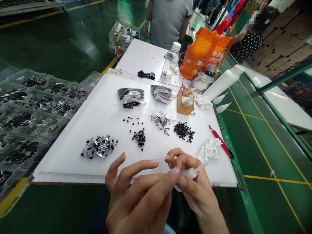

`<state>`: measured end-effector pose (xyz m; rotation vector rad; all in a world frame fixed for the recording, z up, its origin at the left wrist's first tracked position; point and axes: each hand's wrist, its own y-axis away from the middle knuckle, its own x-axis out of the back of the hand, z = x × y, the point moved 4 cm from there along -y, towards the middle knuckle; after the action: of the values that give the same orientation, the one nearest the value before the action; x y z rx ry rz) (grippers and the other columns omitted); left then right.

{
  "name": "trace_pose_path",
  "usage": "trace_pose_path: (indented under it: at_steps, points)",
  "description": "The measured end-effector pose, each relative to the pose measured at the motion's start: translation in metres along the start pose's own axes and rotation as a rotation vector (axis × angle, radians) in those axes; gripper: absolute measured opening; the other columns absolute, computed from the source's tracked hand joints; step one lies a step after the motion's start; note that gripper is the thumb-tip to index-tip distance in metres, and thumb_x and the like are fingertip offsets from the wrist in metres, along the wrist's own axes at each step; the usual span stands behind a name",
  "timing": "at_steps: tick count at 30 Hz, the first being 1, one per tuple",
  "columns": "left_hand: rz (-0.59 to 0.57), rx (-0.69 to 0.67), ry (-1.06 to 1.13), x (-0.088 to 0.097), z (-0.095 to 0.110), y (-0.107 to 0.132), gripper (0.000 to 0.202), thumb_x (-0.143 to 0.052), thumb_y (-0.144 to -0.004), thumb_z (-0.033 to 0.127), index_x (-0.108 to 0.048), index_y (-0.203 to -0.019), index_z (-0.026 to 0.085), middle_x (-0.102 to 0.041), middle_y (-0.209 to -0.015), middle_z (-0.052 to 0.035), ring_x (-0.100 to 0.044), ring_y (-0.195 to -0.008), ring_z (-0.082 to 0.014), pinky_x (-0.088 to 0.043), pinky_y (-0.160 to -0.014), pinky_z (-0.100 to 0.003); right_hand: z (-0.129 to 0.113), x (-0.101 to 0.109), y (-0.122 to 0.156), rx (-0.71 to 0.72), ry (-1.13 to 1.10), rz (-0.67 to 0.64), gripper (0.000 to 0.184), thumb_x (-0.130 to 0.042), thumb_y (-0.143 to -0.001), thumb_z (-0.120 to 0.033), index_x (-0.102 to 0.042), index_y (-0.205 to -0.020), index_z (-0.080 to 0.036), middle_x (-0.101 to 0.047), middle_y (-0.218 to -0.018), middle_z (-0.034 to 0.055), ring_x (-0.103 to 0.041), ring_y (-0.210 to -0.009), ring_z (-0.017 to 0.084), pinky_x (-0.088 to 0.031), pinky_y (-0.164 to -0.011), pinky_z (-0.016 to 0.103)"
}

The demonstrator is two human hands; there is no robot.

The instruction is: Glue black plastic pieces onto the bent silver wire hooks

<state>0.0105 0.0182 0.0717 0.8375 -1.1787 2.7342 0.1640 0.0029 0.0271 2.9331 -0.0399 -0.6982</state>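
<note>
My right hand (195, 185) is closed round a small translucent dropper bottle (195, 171) whose nozzle points right. My left hand (138, 195) reaches across, its fingertips pressed against the bottle and my right fingers; whether it pinches a tiny part I cannot make out. Both hands hover over the near edge of a white foam board (97, 113). On the board lie piles of small parts: shiny metal-and-black pieces (99, 146), tiny black blocks (139, 137), thin wire clips (161, 120) and more black blocks (183, 130). A crumpled white tissue (209, 149) lies beside my right hand.
A red craft knife (220, 141) lies at the board's right edge. Behind are parts bags (131, 94), a small cardboard box (185, 102), a water bottle (170, 61), a white squeeze bottle (223, 83) and an orange bag (204, 52). Clear trays of parts (31, 110) sit left. A person in grey (168, 19) stands beyond.
</note>
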Motion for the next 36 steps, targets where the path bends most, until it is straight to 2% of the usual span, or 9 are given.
trace_pose_path:
  at_steps: [6, 10, 13, 15, 18, 21, 24, 29, 36]
  points:
    - [0.021, 0.014, -0.001, -0.005, 0.002, 0.001, 0.039, -0.075, -0.079, -0.001, -0.072, -0.108, 0.025, -0.08, -0.08, 0.0067, -0.073, -0.096, -0.0175, -0.035, -0.119, -0.043, 0.0, -0.001, -0.001, 0.01, 0.029, 0.029, 0.013, -0.083, -0.08, -0.032, -0.072, -0.086, -0.026, -0.066, -0.107, 0.0021, -0.05, -0.064, 0.009, -0.046, -0.062, 0.024]
    - [0.067, 0.117, 0.009, -0.01, -0.004, 0.004, 0.033, -0.072, -0.084, 0.002, -0.07, -0.107, 0.026, -0.079, -0.086, 0.0043, -0.074, -0.095, -0.0211, -0.039, -0.116, -0.053, 0.006, 0.005, -0.002, 0.019, 0.106, 0.076, 0.021, -0.085, -0.079, -0.035, -0.075, -0.097, -0.028, -0.064, -0.097, 0.0005, -0.039, -0.058, 0.008, -0.043, -0.06, 0.025]
    - [0.115, 0.19, -0.12, -0.002, -0.031, 0.01, 0.033, -0.073, -0.086, 0.007, -0.069, -0.113, 0.026, -0.076, -0.102, -0.0024, -0.072, -0.106, -0.0271, -0.043, -0.113, -0.059, 0.013, 0.018, -0.001, -0.018, 0.183, 0.162, 0.03, -0.083, -0.08, -0.04, -0.076, -0.106, -0.028, -0.058, -0.076, -0.0022, -0.035, -0.057, 0.009, -0.036, -0.055, 0.024]
    - [0.16, 0.27, -0.266, 0.011, -0.059, 0.015, 0.031, -0.075, -0.087, 0.013, -0.07, -0.115, 0.027, -0.07, -0.117, -0.0075, -0.065, -0.121, -0.0331, -0.044, -0.114, -0.06, 0.017, 0.028, 0.001, -0.057, 0.205, 0.243, 0.031, -0.082, -0.081, -0.043, -0.076, -0.106, -0.027, -0.06, -0.075, -0.0014, -0.033, -0.055, 0.009, -0.033, -0.051, 0.024]
    - [0.14, 0.431, -0.419, 0.03, -0.1, 0.024, 0.02, -0.07, -0.093, 0.024, -0.07, -0.113, 0.028, -0.062, -0.129, -0.0098, -0.055, -0.135, -0.0399, -0.04, -0.116, -0.062, 0.019, 0.04, 0.002, -0.091, 0.209, 0.377, 0.032, -0.082, -0.08, -0.046, -0.076, -0.102, -0.024, -0.062, -0.069, -0.0018, -0.031, -0.051, 0.009, -0.041, -0.055, 0.027]
    - [0.102, 0.44, -0.478, 0.037, -0.121, 0.027, 0.015, -0.072, -0.092, 0.029, -0.071, -0.106, 0.025, -0.061, -0.131, -0.0142, -0.052, -0.137, -0.0445, -0.037, -0.116, -0.07, 0.019, 0.045, 0.001, -0.106, 0.2, 0.469, 0.031, -0.083, -0.079, -0.048, -0.076, -0.098, -0.024, -0.056, -0.059, -0.005, -0.031, -0.05, 0.009, -0.048, -0.068, 0.031]
    - [0.056, 0.436, -0.486, 0.032, -0.128, 0.029, 0.014, -0.073, -0.09, 0.029, -0.071, -0.104, 0.025, -0.062, -0.132, -0.0157, -0.053, -0.136, -0.0462, -0.036, -0.114, -0.074, 0.017, 0.045, 0.0, -0.113, 0.197, 0.485, 0.03, -0.084, -0.077, -0.048, -0.077, -0.094, -0.024, -0.059, -0.064, -0.0042, -0.031, -0.05, 0.008, -0.048, -0.074, 0.032]
    - [0.035, 0.437, -0.496, 0.028, -0.134, 0.034, 0.019, -0.073, -0.09, 0.03, -0.07, -0.107, 0.025, -0.063, -0.131, -0.017, -0.054, -0.135, -0.0472, -0.033, -0.113, -0.077, 0.018, 0.048, 0.001, -0.123, 0.189, 0.503, 0.028, -0.083, -0.079, -0.048, -0.077, -0.093, -0.024, -0.046, -0.05, -0.0058, -0.046, -0.061, 0.015, -0.045, -0.082, 0.033]
    - [0.026, 0.405, -0.503, 0.032, -0.137, 0.037, 0.027, -0.074, -0.089, 0.029, -0.068, -0.115, 0.027, -0.065, -0.13, -0.015, -0.059, -0.131, -0.0464, -0.031, -0.114, -0.077, 0.027, 0.062, 0.002, -0.147, 0.135, 0.511, 0.028, -0.086, -0.077, -0.048, -0.078, -0.093, -0.027, -0.043, -0.046, -0.0046, -0.058, -0.082, 0.019, -0.042, -0.09, 0.031]
